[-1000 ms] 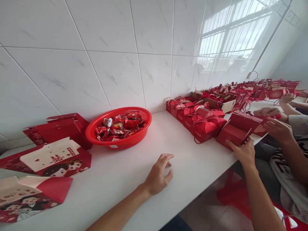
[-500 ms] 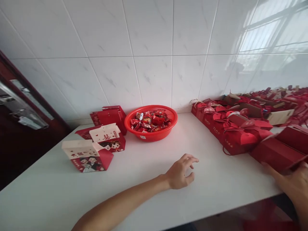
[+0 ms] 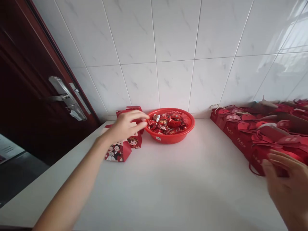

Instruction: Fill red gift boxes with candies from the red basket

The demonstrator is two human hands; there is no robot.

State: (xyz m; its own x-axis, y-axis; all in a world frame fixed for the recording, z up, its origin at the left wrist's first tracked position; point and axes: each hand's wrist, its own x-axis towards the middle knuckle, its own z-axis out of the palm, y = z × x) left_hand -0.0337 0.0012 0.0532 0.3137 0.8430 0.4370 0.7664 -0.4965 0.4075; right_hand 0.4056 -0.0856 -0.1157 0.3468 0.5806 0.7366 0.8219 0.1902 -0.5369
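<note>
My left hand (image 3: 127, 126) hangs in front of several red and cream boxes with cartoon couples, its fingers stretched and the thumb apart. Its fingertips reach the left rim of a red plastic basket (image 3: 172, 138), though I cannot tell whether they touch it. Candies in red wrappers (image 3: 168, 123) fill the basket. The nearest cartoon box (image 3: 116, 153) stands upright, partly hidden by the hand and wrist. At the right edge, my right hand (image 3: 287, 179) is slightly blurred, with thumb and fingers apart. It is in front of the nearest of several red boxes with petal-shaped tops (image 3: 260, 157).
Red boxes run along the right side of the white table (image 3: 173, 192). A tiled wall (image 3: 173, 80) rises behind the basket. On the left is a dark red door (image 3: 31, 73) with a metal handle (image 3: 64, 96) and keys.
My left hand has moved left and up from the table's middle to the cartoon boxes and basket. My right hand has let go of the open red box, now out of view. The view has turned left.
</note>
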